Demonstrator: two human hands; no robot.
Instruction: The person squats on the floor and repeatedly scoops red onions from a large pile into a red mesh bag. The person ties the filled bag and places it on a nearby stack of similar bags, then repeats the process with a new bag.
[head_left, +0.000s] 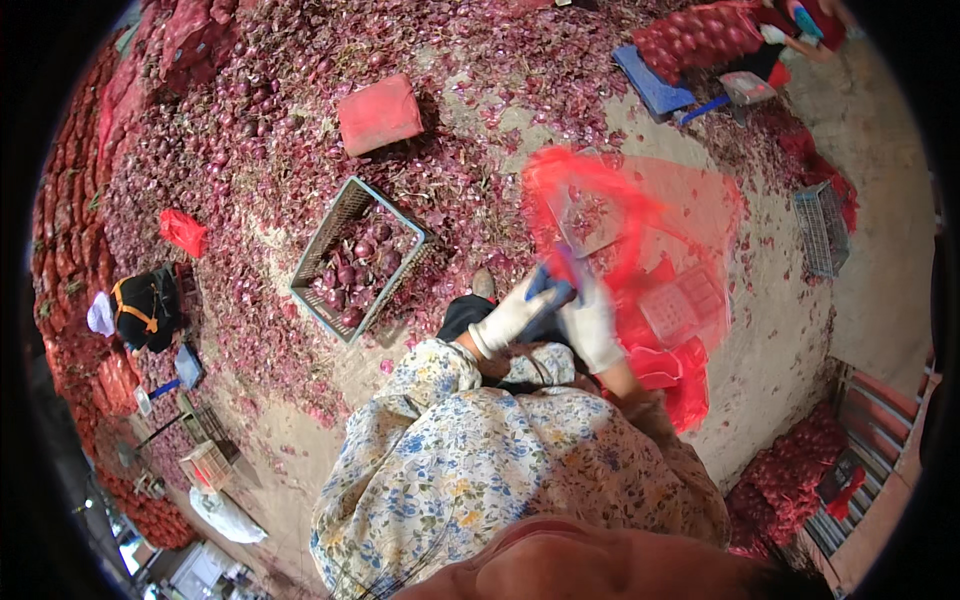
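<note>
My left hand (517, 315), in a white glove with blue fingers, meets my right hand (591, 319), also gloved, in front of my lap. Between their fingertips is a blurred red-purple patch, apparently gathered mesh; motion blur hides the exact grip. A red mesh bag (705, 191) spreads forward and to the right from my hands, its edge blurred. Through the mesh shows a pale crate-like thing (682, 304). More red mesh (686, 390) lies beside my right forearm. On my left stands a grey-green plastic crate (319, 319) with several red onions (364, 249) inside.
Onion skins (480, 202) litter the concrete floor. A red block-like seat (381, 114) stands ahead. A person (814, 45) handles a full onion sack (697, 37) by a blue platform scale (652, 82). Another person (146, 307) is at left. Stacked sacks (787, 472) stand at lower right.
</note>
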